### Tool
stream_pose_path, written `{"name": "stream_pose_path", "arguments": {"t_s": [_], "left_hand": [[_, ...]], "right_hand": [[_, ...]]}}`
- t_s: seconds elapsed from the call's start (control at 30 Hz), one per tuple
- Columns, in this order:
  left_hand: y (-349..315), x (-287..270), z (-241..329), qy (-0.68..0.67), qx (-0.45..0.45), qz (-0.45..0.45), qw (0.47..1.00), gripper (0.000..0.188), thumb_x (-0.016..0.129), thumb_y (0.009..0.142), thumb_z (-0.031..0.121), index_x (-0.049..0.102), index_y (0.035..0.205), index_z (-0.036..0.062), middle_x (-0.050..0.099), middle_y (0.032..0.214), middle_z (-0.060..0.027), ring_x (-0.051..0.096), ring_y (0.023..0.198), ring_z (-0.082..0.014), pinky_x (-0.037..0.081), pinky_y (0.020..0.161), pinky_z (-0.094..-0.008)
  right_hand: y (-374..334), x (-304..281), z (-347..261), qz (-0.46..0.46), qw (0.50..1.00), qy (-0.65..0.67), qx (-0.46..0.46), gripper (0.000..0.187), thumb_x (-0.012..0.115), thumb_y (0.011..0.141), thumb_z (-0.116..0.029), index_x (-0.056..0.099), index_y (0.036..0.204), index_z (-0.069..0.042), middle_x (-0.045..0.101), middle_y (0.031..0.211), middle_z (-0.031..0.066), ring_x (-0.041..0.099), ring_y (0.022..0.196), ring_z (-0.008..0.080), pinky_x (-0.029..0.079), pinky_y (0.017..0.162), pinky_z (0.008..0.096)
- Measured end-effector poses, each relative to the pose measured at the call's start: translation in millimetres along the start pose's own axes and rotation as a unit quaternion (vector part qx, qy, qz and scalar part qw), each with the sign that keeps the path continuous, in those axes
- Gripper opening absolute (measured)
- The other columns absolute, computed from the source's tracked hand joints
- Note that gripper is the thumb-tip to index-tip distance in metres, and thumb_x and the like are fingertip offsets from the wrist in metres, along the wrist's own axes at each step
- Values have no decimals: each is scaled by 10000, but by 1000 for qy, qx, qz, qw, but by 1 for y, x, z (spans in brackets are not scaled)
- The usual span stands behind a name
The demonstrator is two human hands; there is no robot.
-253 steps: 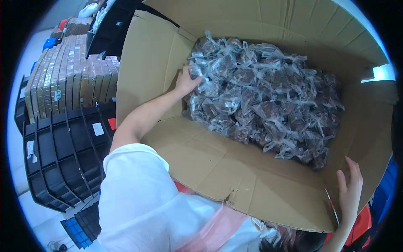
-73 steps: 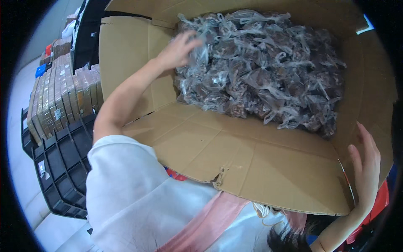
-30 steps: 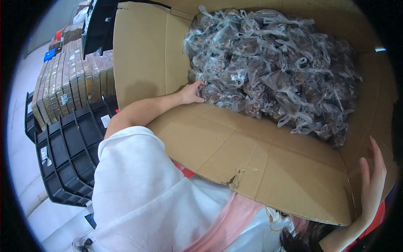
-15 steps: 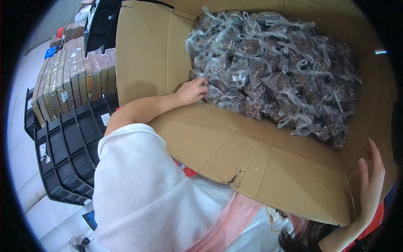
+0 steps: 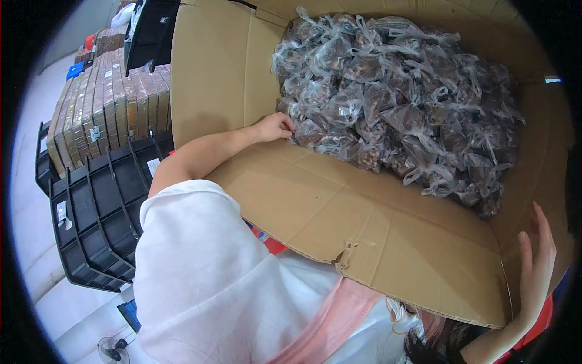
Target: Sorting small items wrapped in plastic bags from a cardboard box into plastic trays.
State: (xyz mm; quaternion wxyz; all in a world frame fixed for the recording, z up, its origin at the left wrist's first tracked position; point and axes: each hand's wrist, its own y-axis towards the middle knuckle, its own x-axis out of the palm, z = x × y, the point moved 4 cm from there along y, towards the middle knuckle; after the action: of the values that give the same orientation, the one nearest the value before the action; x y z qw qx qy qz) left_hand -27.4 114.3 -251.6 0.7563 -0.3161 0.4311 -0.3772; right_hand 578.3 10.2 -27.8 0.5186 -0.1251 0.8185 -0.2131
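A large cardboard box (image 5: 382, 233) stands open before me, with many knotted clear plastic bags (image 5: 400, 103) of small brown pieces heaped inside. At the heap's near left corner, my left hand (image 5: 274, 128) reaches over the wall with its fingers bent and pinched together beside the outermost bags. What lies between those fingertips, if anything, is too small to make out. On the right, my right hand (image 5: 536, 246) is held upright along the box's side, thumb and fingers apart, holding nothing.
Left of the box are black ribbed plastic crates (image 5: 100, 212) and a long row of flat cartons (image 5: 112, 106). Another black crate (image 5: 148, 39) rises by the left flap (image 5: 209, 67). A small fan (image 5: 113, 350) stands on the pale floor at lower left.
My left hand has drawn back slightly to the left, and its fingers have closed together. My right hand keeps its place. The bags look unchanged apart from a small shift of the view.
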Motion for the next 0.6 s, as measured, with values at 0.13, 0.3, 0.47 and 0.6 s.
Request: {"name": "stream_pose_path", "arguments": {"t_s": [0.13,0.3,0.47,0.6], "left_hand": [[-1,6,-1,-129,-68,22,989,451,664,770,59,479,1180,39,566,972,-62,575,888,-156,485,783,-304],[-15,-1,52,51,-65,34,996,440,665,771,106,495,1177,107,527,1035,-81,558,965,-202,463,825,-329],[-23,15,83,258,120,170,944,455,685,717,176,528,1143,145,488,1154,-103,545,1003,-289,460,837,-400],[-15,32,90,329,168,117,922,382,670,754,197,556,1117,169,510,1107,-88,542,1009,-290,481,809,-408]], "right_hand": [[-1,0,3,0,1000,14,-4,428,503,897,-95,443,1317,-41,514,1281,163,508,1143,299,383,971,375],[0,0,1,4,999,34,8,431,500,894,-91,441,1317,-35,512,1285,164,503,1163,307,381,978,376],[-1,1,5,8,1000,16,21,428,501,895,-97,445,1315,-36,517,1277,169,505,1161,308,383,975,375],[0,1,4,8,999,34,18,429,505,892,-102,447,1312,-35,522,1268,173,501,1166,310,382,974,375]]}}
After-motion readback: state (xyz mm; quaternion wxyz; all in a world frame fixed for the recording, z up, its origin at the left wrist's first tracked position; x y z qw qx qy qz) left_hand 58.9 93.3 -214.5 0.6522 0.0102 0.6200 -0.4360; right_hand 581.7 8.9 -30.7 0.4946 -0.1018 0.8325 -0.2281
